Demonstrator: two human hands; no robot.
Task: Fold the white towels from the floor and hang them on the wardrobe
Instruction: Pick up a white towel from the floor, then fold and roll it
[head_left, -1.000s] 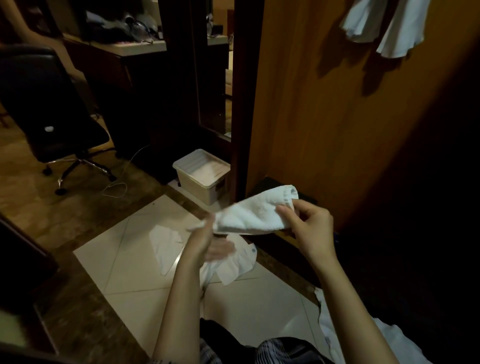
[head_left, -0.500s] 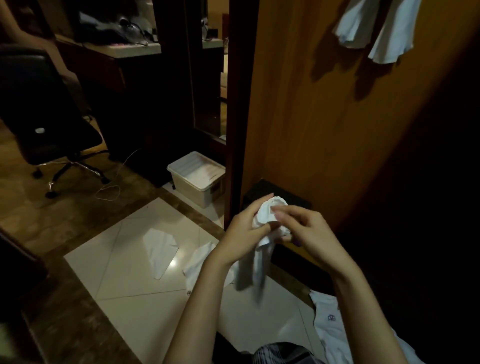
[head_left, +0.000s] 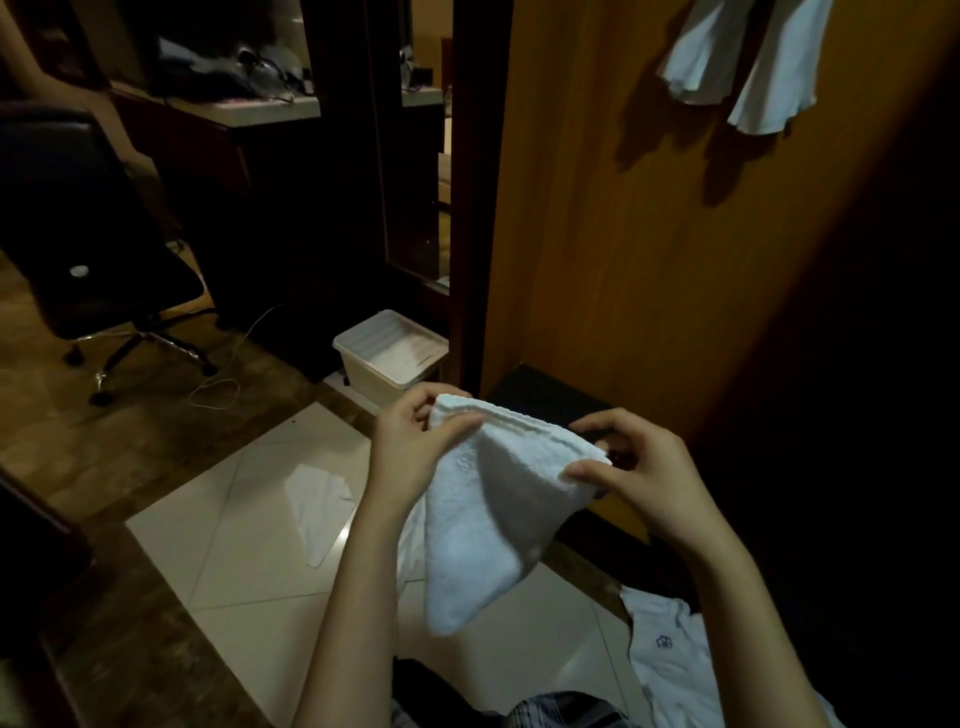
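Step in hand: we judge a fold under way, towel (head_left: 483, 514) held in the air in front of the wardrobe (head_left: 649, 249).
Left hand (head_left: 410, 452): thumb and fingers pinch the towel's top left corner.
Right hand (head_left: 634, 467): thumb and fingers pinch the top right corner; we see the hemmed edge stretched between the two hands.
Towel state: hangs below the hands, tapering to a point; it looks doubled, though we cannot tell how many layers.
Done: two white cloths (head_left: 743, 62) already hang high on the wardrobe.
Left: a white piece (head_left: 317, 499) lies on the floor tiles (head_left: 234, 551); more white cloth (head_left: 670, 654) lies at lower right, and we cannot tell if it is a towel.
Progress: we judge the task roughly midway.
Nearby: bin (head_left: 389, 358); chair (head_left: 93, 234).
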